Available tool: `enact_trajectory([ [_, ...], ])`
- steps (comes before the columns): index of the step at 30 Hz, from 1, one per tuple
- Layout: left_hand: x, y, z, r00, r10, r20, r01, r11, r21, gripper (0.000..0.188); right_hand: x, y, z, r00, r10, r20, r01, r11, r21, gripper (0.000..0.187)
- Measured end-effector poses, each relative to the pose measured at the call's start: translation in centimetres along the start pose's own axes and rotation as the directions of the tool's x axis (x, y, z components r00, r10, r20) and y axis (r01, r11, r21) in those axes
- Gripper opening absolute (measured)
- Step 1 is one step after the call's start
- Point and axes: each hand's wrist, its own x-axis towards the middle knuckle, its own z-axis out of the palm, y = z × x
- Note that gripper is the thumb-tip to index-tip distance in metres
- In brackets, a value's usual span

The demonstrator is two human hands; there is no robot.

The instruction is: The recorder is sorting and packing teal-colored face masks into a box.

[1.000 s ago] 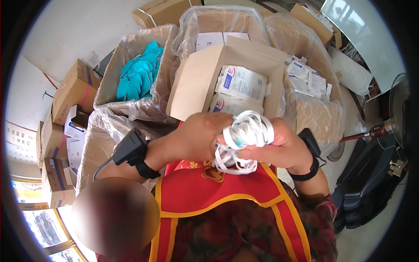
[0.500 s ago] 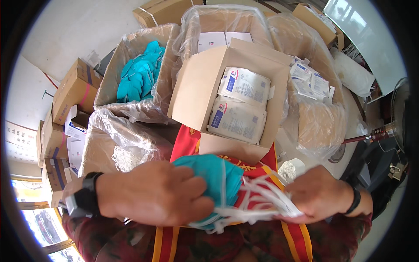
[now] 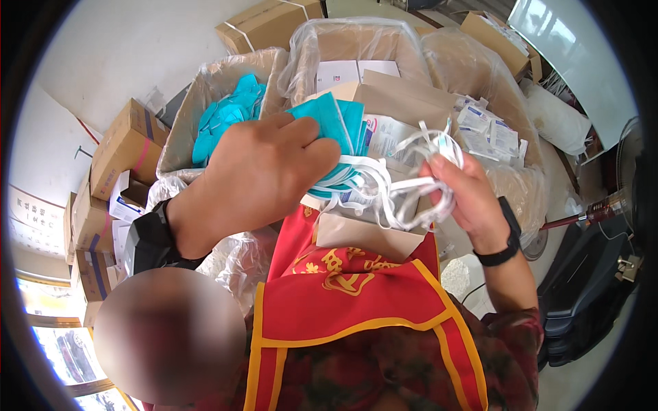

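Gripping, beyond a red vest (image 3: 356, 305) at 6 o'clock, a teal cloth bundle (image 3: 334, 123) in a curled left hand (image 3: 257, 179) at 10 and white straps (image 3: 379, 181) in a pinching right hand (image 3: 467, 195) at 3.

Held seemingly over an open carton (image 3: 343, 234), just toward 12 o'clock of centre. Liable, perhaps, to tangle, judging by slack, crossing loops between both hands; liable too to snag on the front flap (image 3: 380, 240) if lowered carelessly, or to fan apart if gripped loosely at one corner. Roomiest for moving nearby, above the vest; hemmed farther out by the raised back flap (image 3: 404, 92) at 1, then by plastic-lined boxes (image 3: 356, 44) at 10, 12 and 2.
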Motion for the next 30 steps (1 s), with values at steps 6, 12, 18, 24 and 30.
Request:
enact_trajectory([
  [6,2.6,0.5,-0.3,0.999,0.037,-0.016,-0.036,0.998,0.048,0.023,2.6,3.3,2.7,0.973,-0.062,0.224,-0.07,0.841,0.537,0.037],
  [12,3.4,-0.5,1.1,0.999,0.009,0.051,-0.012,0.998,0.067,0.023,0.2,2.7,4.7,0.955,0.067,0.287,-0.168,0.923,0.347,0.032],
  [18,2.6,-0.2,4.0,0.982,-0.046,0.182,0.058,0.997,-0.059,0.026,-2.6,0.2,5.3,0.912,0.012,0.41,-0.161,0.93,0.329,0.031],
  [24,3.3,-0.1,1.9,0.991,-0.116,0.069,0.116,0.993,-0.009,0.029,-1.1,2.6,3.4,0.97,-0.032,0.241,-0.087,0.879,0.469,0.033],
  [30,3.4,-0.3,1.5,0.998,-0.06,0.009,0.06,0.997,0.046,0.028,0.2,3.1,4.4,0.956,-0.076,0.282,-0.157,0.682,0.714,0.044],
])
